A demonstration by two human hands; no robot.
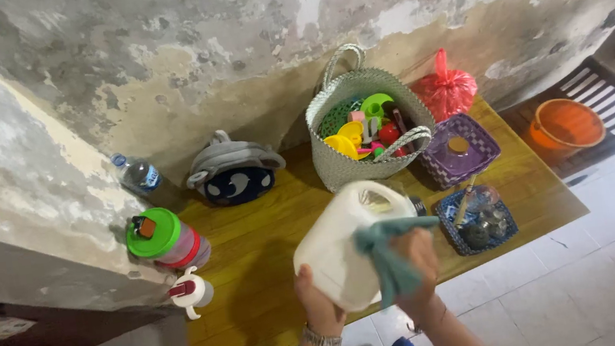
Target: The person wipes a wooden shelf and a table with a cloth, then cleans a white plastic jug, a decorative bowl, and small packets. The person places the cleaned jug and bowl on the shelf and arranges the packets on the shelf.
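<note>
Jug [340,247] gripped by left hand [317,305]; right hand [418,261] presses cloth [390,257] on it.

The cloth [389,253] hides our right fingers; our forearms run off the bottom edge; the blue basket's [478,221] contents are indistinct.

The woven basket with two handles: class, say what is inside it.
The woven basket holds bright plastic items, yellow, green, pink and red, piled near its rim. What each one is, and anything lying deeper under them, cannot be seen.
</note>
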